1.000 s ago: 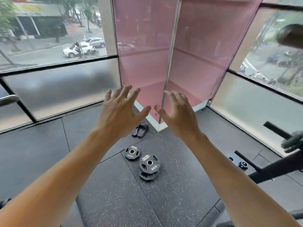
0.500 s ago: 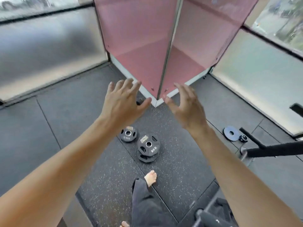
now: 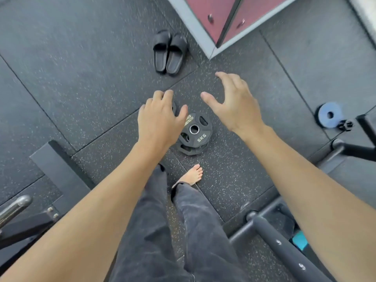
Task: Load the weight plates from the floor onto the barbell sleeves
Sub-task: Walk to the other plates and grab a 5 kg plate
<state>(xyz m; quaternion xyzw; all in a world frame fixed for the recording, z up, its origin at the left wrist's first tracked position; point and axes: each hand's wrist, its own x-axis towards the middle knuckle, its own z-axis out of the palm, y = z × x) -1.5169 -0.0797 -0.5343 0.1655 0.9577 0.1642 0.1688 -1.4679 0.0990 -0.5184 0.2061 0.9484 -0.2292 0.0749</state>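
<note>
speckled floor [image 3: 81, 82], plates [image 3: 194, 133], slides [image 3: 169, 52]

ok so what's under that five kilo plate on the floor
The 5KG plate lies offset on another black plate; only that one's near edge shows. Its markings, and anything beneath, are covered.

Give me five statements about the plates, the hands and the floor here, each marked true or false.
1. The top black plate reads 5KG. True.
2. It lies on another black plate. True.
3. The right hand grips a plate. False: it is open, holding nothing.
4. The black slides are on the person's feet. False: they lie beside the pink cabinet; the visible foot is bare.
5. A blue plate lies flat to the right. True.
</note>
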